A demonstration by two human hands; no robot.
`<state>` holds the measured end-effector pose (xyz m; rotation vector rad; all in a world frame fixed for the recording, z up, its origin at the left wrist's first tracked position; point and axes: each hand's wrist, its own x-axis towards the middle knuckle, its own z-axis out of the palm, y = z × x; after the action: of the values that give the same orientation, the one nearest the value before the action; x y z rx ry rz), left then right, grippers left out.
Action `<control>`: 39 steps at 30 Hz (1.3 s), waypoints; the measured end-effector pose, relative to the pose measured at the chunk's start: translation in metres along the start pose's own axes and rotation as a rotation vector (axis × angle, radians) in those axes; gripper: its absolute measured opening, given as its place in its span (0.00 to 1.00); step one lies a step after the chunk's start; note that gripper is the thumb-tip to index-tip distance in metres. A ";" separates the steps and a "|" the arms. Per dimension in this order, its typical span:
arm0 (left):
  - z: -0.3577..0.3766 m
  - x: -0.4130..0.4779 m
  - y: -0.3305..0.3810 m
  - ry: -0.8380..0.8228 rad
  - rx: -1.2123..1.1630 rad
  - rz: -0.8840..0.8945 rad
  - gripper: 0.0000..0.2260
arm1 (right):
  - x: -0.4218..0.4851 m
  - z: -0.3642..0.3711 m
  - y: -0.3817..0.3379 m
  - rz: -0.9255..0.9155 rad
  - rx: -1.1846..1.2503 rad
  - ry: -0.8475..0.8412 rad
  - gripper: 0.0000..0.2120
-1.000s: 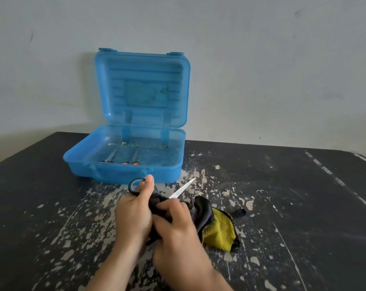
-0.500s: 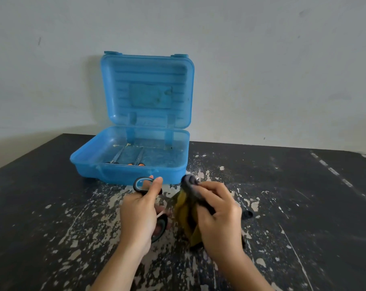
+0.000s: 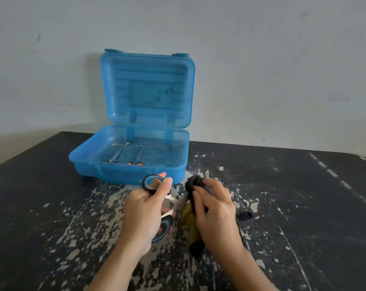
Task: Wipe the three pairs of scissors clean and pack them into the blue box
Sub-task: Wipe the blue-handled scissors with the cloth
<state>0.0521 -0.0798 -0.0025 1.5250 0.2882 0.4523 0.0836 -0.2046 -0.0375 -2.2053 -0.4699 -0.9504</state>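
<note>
My left hand [image 3: 145, 215] grips a pair of scissors [image 3: 166, 225] with black and blue handles, one loop by my thumb, the other below my palm. The blades point right into a black and yellow cloth [image 3: 191, 224] that my right hand [image 3: 214, 213] bunches around them. The blue box [image 3: 127, 174] stands open just behind my hands, its lid upright against the wall. Two pairs of scissors [image 3: 126, 157] lie in its left half, blades pointing away, handles partly hidden by the front wall.
The black table [image 3: 293, 206] has worn pale patches where the paint has flaked. A corner of the cloth lies on it right of my right hand. A pale wall rises close behind the box.
My right hand has lifted the cloth off the table and turned it upright around the blades. The scissors' handles have swung so both loops now show beside my left hand.
</note>
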 end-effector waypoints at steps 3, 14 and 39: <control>0.000 -0.001 0.000 -0.013 0.020 -0.056 0.10 | 0.014 -0.007 0.017 0.166 -0.013 -0.067 0.08; 0.002 0.002 -0.003 0.027 0.251 0.171 0.06 | 0.007 -0.024 -0.035 0.050 0.212 -0.170 0.20; 0.006 -0.009 0.003 0.067 0.032 0.058 0.07 | -0.002 0.003 -0.026 -0.037 -0.011 -0.089 0.13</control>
<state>0.0463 -0.0889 0.0003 1.5542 0.3052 0.5474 0.0691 -0.1843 -0.0290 -2.2632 -0.5502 -0.8785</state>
